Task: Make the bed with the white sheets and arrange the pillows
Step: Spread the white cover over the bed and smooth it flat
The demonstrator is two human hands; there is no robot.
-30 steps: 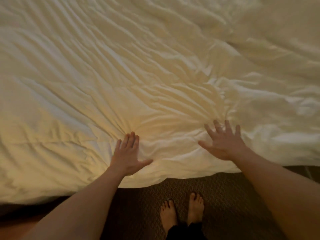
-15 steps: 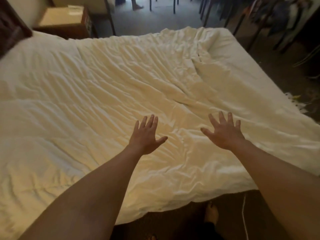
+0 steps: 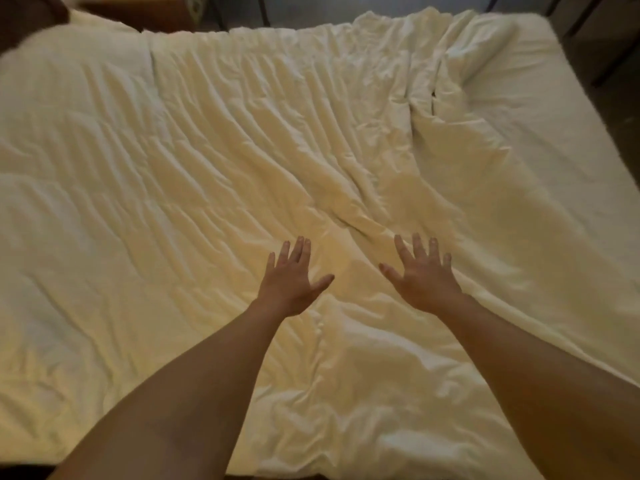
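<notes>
A wrinkled white duvet (image 3: pixel 214 174) lies spread across the bed and fills most of the view. Its far right part is bunched in a fold (image 3: pixel 426 84), and bare white sheet (image 3: pixel 540 140) shows beyond it on the right. My left hand (image 3: pixel 289 282) lies flat with spread fingers over the middle of the duvet. My right hand (image 3: pixel 424 277) is flat beside it, fingers spread, about a hand's width to the right. Neither hand holds cloth. No pillow is in view.
A dark headboard corner (image 3: pixel 27 19) shows at the top left, with a wooden nightstand (image 3: pixel 138 12) behind the bed's far edge. Dark floor and chair legs (image 3: pixel 595 36) lie past the bed's right corner.
Both hands have slid from the near edge of the duvet toward the bed's middle, staying flat. The camera has lifted from the floor and feet to take in the whole bed.
</notes>
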